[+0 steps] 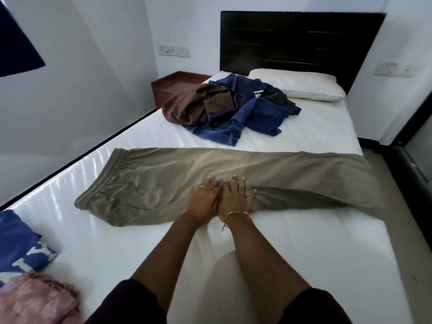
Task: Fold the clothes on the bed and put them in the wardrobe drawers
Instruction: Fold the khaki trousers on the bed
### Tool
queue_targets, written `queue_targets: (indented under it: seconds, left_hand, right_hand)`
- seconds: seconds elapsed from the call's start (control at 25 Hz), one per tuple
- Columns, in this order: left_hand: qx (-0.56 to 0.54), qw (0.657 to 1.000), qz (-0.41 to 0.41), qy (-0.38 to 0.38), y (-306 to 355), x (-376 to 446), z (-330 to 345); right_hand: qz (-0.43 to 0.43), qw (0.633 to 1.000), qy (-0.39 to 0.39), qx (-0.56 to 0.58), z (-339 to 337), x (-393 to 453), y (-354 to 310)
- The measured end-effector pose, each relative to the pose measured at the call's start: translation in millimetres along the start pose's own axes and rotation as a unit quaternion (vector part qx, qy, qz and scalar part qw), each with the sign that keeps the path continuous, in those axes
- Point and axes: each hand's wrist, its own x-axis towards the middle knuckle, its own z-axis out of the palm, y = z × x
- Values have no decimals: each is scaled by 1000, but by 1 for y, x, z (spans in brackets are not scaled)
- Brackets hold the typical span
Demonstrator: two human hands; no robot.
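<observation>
Olive-khaki trousers (163, 181) lie flat across the white bed (304, 242), waistband to the left, legs running off the right edge. My left hand (204, 202) and my right hand (236, 198) press side by side on the trousers near their middle, fingers straight and flat on the cloth. A heap of unfolded clothes (231, 108), brown, purple and blue denim, sits further up the bed. At the lower left lie a blue printed garment (21, 244) and a pink lacy garment (35, 300).
A white pillow (297, 84) rests against the dark headboard (299, 40). A red-brown bedside table (173, 85) stands left of the bed. White wall runs along the bed's left side; floor shows past the right edge.
</observation>
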Motion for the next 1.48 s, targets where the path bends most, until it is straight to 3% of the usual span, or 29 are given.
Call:
queue_targets:
  seconds: [0.28, 0.44, 0.56, 0.76, 0.96, 1.12, 1.24, 1.44, 1.48]
  left_hand:
    - [-21, 997, 48, -51, 110, 53, 47]
    - [5, 998, 63, -17, 163, 69, 65]
    - [49, 994, 99, -16, 187, 77, 83]
    - [35, 980, 178, 78, 199, 103, 96]
    - [48, 969, 240, 34, 215, 98, 103]
    - [54, 960, 275, 19, 220, 100, 105]
    - [44, 957, 288, -5, 221, 99, 104]
    - [41, 949, 303, -69, 222, 101, 109]
    - [41, 946, 313, -76, 222, 104, 111]
  right_hand:
    - [106, 992, 72, -20, -12, -27, 135]
    - [212, 969, 126, 32, -16, -43, 213]
    - [235, 944, 230, 25, -24, -40, 248]
    - [290, 912, 277, 80, -26, -33, 290]
    - [380, 846, 348, 135, -28, -30, 297]
    - [473, 796, 275, 259, -42, -38, 329]
    - [496, 705, 299, 409, -48, -42, 353]
    - [446, 460, 310, 702, -59, -32, 380]
    - [433, 447, 305, 721, -65, -33, 380]
